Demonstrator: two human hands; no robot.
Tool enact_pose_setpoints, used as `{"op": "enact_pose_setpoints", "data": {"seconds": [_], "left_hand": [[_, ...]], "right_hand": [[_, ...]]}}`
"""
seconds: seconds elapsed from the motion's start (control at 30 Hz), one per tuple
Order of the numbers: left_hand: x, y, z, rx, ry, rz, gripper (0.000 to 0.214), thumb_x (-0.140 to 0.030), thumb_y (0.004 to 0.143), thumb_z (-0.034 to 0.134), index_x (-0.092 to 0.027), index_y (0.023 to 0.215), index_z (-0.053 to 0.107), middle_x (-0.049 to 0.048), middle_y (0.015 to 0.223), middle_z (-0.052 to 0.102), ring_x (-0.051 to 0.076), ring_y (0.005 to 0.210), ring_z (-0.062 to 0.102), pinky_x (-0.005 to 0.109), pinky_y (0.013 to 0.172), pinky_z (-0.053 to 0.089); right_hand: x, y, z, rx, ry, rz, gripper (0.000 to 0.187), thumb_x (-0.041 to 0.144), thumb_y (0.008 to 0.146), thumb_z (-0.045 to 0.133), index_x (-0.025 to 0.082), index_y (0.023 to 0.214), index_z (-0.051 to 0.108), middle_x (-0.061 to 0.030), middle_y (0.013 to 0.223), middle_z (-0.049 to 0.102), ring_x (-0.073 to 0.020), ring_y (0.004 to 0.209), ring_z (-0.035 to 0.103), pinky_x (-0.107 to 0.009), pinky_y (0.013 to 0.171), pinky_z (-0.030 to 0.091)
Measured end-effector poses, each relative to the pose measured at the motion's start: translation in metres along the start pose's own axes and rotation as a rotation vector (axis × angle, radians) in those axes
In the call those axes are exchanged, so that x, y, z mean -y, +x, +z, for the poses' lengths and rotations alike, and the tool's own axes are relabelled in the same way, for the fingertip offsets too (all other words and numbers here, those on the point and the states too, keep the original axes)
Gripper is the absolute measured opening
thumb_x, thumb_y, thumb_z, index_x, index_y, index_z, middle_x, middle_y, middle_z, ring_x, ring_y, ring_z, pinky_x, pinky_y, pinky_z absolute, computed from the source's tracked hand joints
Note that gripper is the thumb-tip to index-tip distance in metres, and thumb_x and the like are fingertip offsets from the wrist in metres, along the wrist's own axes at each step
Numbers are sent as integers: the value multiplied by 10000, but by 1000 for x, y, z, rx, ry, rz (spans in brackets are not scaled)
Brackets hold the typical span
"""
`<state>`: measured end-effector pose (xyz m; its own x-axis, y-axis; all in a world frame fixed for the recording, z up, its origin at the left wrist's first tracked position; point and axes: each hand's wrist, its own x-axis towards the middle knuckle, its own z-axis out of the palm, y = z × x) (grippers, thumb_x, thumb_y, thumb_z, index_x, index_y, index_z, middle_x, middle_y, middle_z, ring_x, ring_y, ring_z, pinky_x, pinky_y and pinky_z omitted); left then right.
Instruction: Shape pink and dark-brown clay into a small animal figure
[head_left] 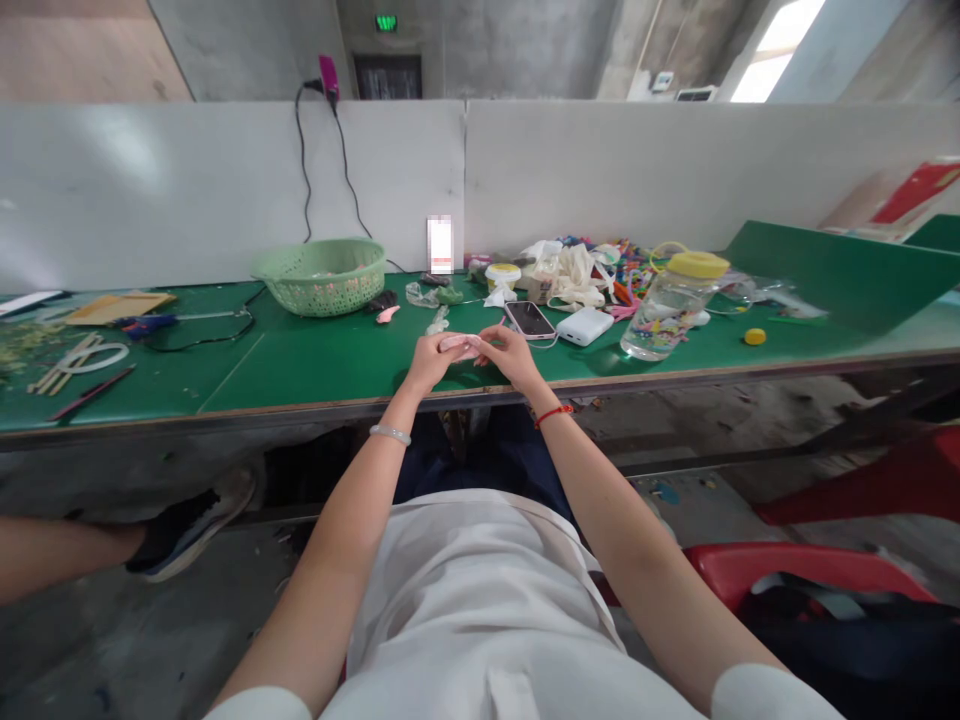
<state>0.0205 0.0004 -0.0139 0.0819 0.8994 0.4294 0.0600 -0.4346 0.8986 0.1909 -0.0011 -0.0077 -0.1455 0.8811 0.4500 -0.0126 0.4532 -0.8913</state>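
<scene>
Both my hands meet at the near edge of the green table [315,365]. My left hand [429,360] and my right hand [510,355] are closed together on a small pale pink piece [459,345] held between the fingertips. What the piece is I cannot make out. A bead bracelet sits on my left wrist and a red string on my right wrist. Just beyond the hands lie a smartphone [529,320] and a white power bank [585,326].
A green plastic basket [322,275] stands at the back left. A clear jar with a yellow lid [671,305] stands right, beside a heap of colourful small parts [600,265]. Sticks and tools [82,360] lie far left. Another person's leg and shoe [180,530] reach in at lower left. Red chair [795,570] at right.
</scene>
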Motion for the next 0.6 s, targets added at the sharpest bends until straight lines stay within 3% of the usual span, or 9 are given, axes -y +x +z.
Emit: {"op": "enact_pose_setpoints", "data": {"seconds": [0.23, 0.43, 0.6], "left_hand": [[-1, 0, -1, -21, 37, -13, 303, -363, 690, 834, -124, 873, 799, 88, 831, 776, 263, 845, 719, 365, 782, 580], [-6, -2, 3, 11, 15, -19, 430, -493, 738, 793, -117, 948, 791, 84, 793, 749, 246, 761, 708, 353, 660, 600], [-1, -1, 0, -1, 38, -3, 458, -533, 721, 799, -125, 929, 790, 81, 827, 758, 269, 810, 717, 370, 674, 607]], "right_hand": [[1, -2, -2, -6, -38, -21, 551, 664, 640, 815, 203, 932, 740, -28, 820, 716, -136, 579, 622, -299, 588, 547], [-3, 1, -4, -52, -59, -25, 486, 635, 702, 782, 183, 880, 771, -52, 754, 723, -147, 565, 595, -312, 578, 518], [-1, 1, -4, -41, -71, -22, 494, 647, 686, 784, 182, 851, 771, -52, 730, 715, -157, 565, 598, -320, 579, 518]]}}
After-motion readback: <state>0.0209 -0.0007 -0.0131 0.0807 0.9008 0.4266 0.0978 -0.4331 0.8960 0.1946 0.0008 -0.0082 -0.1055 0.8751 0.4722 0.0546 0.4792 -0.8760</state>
